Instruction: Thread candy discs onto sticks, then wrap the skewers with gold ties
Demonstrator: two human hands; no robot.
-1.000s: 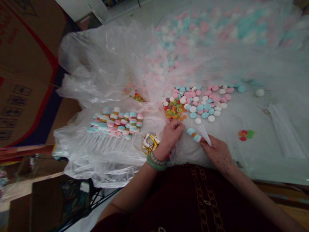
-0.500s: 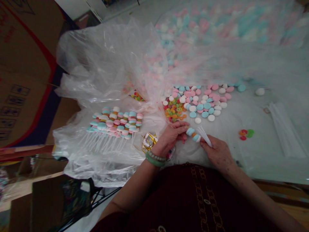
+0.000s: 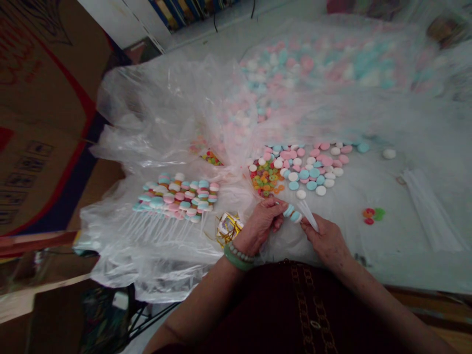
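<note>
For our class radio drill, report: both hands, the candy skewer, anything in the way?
Left hand at one end of candy skewer; right hand at the other, gripping white sticks. Loose candies lie beyond, not blocking.

One high view, facing forward and down

We look through a single camera, worn on the person's head and pitched steeply toward the tabletop (image 3: 391,260). Nearest us, the dark red top (image 3: 258,314) fills the bottom edge, and the forearms (image 3: 206,290) stretch up the picture, away from the lens. The left hand (image 3: 263,219) and right hand (image 3: 326,241) meet just below mid-frame, at close range. Past them our view carries on to the table's far side, where the bagged candies (image 3: 317,64) sit farther off and blurred. A cardboard box (image 3: 37,123) takes our left margin, its edges slanting, and white sticks (image 3: 433,211) lie toward our right
</note>
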